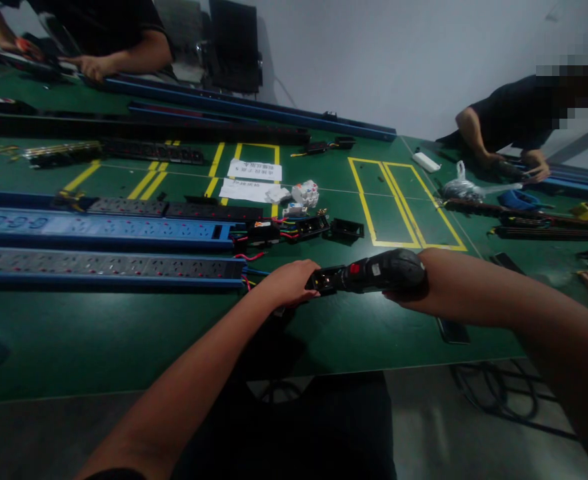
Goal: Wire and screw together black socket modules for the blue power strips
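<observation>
My right hand (424, 280) is wrapped round a black cordless screwdriver (384, 270) that lies nearly level, pointing left. Its tip reaches a small open black plastic housing (325, 279). The fingers of my left hand (293, 281) are closed on the left end of this housing; some of them are hidden beneath it. Just left of that hand ends a long power strip (124, 265) with dark sockets and a blue edge, red and blue wires coming from its end. Behind it lies a blue power strip (99, 230), wired to a black end piece (313, 228).
Beyond the housing are a loose black box (347, 229), white connectors (305, 193) and paper labels (254, 169). A phone (453, 331) lies near the front edge. Co-workers handle parts at far left and right. Yellow tape (399, 200) marks the green table (124, 347).
</observation>
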A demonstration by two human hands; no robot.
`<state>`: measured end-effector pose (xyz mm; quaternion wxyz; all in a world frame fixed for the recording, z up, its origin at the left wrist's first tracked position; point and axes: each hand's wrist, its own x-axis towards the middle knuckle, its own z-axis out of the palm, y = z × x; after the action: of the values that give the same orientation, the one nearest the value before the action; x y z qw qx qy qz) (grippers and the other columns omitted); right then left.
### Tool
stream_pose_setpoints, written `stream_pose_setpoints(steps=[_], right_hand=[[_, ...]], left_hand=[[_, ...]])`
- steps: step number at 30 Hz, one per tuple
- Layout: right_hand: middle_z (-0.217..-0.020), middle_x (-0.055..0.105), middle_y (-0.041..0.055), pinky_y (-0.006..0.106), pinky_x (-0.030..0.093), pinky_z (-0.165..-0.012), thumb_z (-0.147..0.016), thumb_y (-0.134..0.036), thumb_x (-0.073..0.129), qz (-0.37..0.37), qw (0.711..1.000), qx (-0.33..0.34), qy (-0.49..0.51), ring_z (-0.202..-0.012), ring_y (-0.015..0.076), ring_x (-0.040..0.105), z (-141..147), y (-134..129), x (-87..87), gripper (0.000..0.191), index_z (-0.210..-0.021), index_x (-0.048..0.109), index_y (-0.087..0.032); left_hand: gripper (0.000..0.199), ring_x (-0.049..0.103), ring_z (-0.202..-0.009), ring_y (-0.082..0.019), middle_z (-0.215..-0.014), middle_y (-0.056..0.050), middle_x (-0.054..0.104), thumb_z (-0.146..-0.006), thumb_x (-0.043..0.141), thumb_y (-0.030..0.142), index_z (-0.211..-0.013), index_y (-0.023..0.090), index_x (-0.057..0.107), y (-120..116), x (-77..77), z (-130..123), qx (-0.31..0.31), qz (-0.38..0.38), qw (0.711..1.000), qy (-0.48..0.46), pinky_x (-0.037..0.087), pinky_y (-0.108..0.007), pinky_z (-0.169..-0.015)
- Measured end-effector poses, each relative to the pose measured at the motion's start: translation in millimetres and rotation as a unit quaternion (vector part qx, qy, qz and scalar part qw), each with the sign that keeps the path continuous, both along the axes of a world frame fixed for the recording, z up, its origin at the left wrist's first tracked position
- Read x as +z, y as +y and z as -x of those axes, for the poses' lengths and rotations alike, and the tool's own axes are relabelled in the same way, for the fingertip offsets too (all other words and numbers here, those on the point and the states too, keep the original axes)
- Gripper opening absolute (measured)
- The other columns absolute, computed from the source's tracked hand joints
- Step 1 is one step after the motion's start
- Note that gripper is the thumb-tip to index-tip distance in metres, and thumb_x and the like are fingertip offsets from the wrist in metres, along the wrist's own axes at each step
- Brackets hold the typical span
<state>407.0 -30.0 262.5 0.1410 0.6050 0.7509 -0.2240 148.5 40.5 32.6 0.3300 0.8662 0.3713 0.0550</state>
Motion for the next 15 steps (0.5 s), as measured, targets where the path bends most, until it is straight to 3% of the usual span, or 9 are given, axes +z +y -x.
stream_pose_setpoints(steps=[9,15], right_hand=[[-0.074,0.076,0.0049,0.031,0.041,-0.057,-0.086,-0.041,0.072,-0.024,0.997,0.019,-0.067,-0.063,0.0209,0.067,14.3,-0.6,1.3,0.017,-0.082,0.078,-0.025],[-0.062,0.068,0.0055,0.033,0.035,-0.054,-0.084,-0.033,0.069,-0.045,0.992,0.075,-0.094,-0.050,0.0173,0.055,34.0,-2.2,7.8,0.019,-0.068,0.071,-0.024]], left_hand=[[0.061,0.070,-0.129,-0.033,-0.145,-0.012,0.072,-0.090,0.080,0.048,-0.145,0.026,0.065,-0.7,0.0,1.6,0.001,-0.005,1.000,-0.001,0.055,-0.043,-0.110],[0.056,0.073,-0.122,-0.033,-0.139,-0.012,0.075,-0.089,0.080,0.046,-0.139,0.024,0.068,-1.2,2.0,0.8,0.005,-0.007,1.000,0.002,0.057,-0.042,-0.104]])
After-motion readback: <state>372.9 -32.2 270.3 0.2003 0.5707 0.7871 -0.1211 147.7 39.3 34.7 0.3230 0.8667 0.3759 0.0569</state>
